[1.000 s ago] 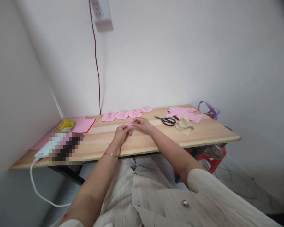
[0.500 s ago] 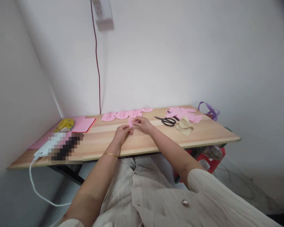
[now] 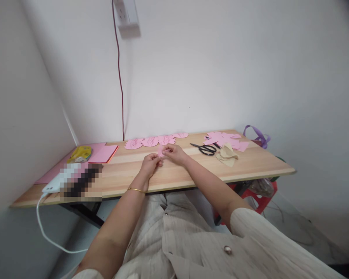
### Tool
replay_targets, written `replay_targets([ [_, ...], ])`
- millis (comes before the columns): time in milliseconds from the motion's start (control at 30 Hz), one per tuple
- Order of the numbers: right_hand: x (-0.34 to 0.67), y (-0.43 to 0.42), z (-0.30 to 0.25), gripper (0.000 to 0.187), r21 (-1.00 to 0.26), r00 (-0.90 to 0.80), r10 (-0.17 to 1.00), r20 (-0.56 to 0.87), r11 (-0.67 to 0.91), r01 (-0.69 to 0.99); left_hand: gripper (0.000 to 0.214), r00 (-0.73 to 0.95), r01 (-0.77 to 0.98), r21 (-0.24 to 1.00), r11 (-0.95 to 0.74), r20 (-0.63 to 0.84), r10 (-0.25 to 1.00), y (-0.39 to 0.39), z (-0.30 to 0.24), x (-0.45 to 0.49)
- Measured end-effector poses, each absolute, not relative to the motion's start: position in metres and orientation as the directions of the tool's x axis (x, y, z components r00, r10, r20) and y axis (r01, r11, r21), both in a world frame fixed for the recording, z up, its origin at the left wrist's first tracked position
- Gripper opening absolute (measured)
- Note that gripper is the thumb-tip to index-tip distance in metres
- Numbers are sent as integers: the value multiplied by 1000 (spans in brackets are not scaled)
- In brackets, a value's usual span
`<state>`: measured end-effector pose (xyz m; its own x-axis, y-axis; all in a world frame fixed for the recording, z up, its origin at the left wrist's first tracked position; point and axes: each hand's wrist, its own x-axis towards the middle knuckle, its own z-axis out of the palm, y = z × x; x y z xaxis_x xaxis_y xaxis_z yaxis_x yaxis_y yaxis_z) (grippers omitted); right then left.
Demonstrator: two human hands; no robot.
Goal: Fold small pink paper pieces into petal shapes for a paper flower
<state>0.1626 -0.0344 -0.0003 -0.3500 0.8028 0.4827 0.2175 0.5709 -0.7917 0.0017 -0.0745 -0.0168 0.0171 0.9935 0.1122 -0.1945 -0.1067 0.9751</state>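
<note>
Between my fingertips is a small piece of pink paper (image 3: 160,149), partly hidden by the fingers. My left hand (image 3: 151,163) pinches its left side, and the wrist rests by the table's front edge. From the right, my right hand (image 3: 173,153) pinches the same piece. Just beyond my hands lies a row of pink paper cutouts (image 3: 150,141) with jagged edges. Black-handled scissors (image 3: 207,149) lie to the right of my right hand, blades pointing left.
A pile of pink paper pieces (image 3: 224,138) and crumpled tan paper (image 3: 228,155) lie at the right. At the left are pink sheets (image 3: 103,154), a yellow packet (image 3: 80,153) and a white device (image 3: 56,183) with a cable. The wall stands behind the table (image 3: 174,174).
My fingers have shifted very slightly on the pink paper, which shows a little less above them. Everything else lies as before.
</note>
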Motion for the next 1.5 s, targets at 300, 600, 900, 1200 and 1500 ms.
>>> replay_targets([
  [300, 165, -34, 1, 18, -792, -372, 800, 471, 569, 222, 28, 60, -207, 973, -101, 116, 992, -74, -18, 1],
  [600, 161, -35, -2, 23, -812, -399, 795, 457, 556, 179, 28, 22, -177, 975, -133, 139, 990, -73, -20, 2],
  [900, 162, -35, -3, 20, -824, -421, 785, 454, 549, 135, 26, 26, -149, 978, -147, 153, 988, -77, -15, 2],
  [1200, 164, -38, 4, 26, -877, -360, 845, 396, 464, 124, 24, 30, -177, 976, -124, 132, 991, -77, -15, 3],
  [1500, 161, -35, -2, 29, -919, -392, 851, 350, 393, 31, 23, -2, -210, 969, -132, 135, 991, -72, -18, 1],
])
